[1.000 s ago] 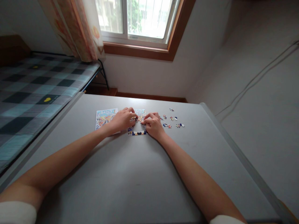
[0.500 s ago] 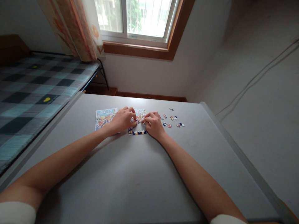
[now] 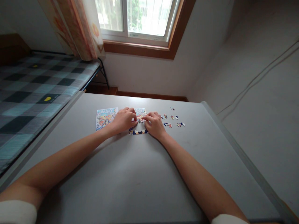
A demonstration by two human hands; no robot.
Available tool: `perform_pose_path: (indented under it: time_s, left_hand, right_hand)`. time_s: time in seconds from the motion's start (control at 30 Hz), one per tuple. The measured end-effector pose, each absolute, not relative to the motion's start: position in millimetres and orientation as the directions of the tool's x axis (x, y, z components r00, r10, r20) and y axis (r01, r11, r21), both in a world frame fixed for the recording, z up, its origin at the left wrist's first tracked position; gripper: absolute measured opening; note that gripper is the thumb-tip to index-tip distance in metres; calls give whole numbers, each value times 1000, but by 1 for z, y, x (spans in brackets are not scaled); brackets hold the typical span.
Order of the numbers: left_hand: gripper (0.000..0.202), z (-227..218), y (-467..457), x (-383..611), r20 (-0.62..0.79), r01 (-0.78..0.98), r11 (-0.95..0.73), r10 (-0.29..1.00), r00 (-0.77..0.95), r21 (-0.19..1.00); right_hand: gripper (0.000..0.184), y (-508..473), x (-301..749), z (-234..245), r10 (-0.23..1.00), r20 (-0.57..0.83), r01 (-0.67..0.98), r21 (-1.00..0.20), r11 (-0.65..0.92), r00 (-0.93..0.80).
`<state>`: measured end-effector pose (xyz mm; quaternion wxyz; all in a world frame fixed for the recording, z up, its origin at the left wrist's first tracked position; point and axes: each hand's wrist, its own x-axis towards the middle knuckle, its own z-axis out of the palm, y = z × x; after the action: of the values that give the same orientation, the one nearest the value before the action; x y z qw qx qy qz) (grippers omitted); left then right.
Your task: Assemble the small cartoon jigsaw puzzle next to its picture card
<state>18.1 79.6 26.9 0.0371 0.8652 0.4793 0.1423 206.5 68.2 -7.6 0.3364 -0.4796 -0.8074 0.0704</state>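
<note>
A partly assembled jigsaw puzzle (image 3: pixel 141 112) lies on the grey table, its middle showing a bare gap above a dark blue and cream bottom strip (image 3: pixel 140 132). At its left side is my left hand (image 3: pixel 125 119), thumb and forefinger bent close together on the puzzle's edge. From the other side my right hand (image 3: pixel 154 124) rests on the puzzle, forefinger and thumb drawn in near the gap; whatever is between them is too small to make out. Left of the puzzle, partly under my left hand and wrist, lies a colourful picture sheet (image 3: pixel 105 116) lettered "BLUEY".
Several loose puzzle pieces lie right of my right hand, among them a cluster (image 3: pixel 167 124), another cluster (image 3: pixel 181 124) and a small piece (image 3: pixel 172 109) farther back. A bed with a checked cover (image 3: pixel 58 73) stands left of the table (image 3: pixel 130 180). A window is behind.
Both hands stay at the puzzle with almost the same finger positions. The whole view has shifted very slightly; no piece has visibly moved.
</note>
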Motion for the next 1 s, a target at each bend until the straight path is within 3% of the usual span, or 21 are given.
perform_pose_path:
  time_s: [0.63,1.0]
  left_hand:
    - [14,23,76,21,248,842,-519,843,477,146]
    - [15,30,76,17,192,867,-482,870,454,131]
  right_hand:
    - [28,69,207,-8,803,498,729,-407,550,-328]
    - [27,70,208,-12,793,496,738,-373,562,-354]
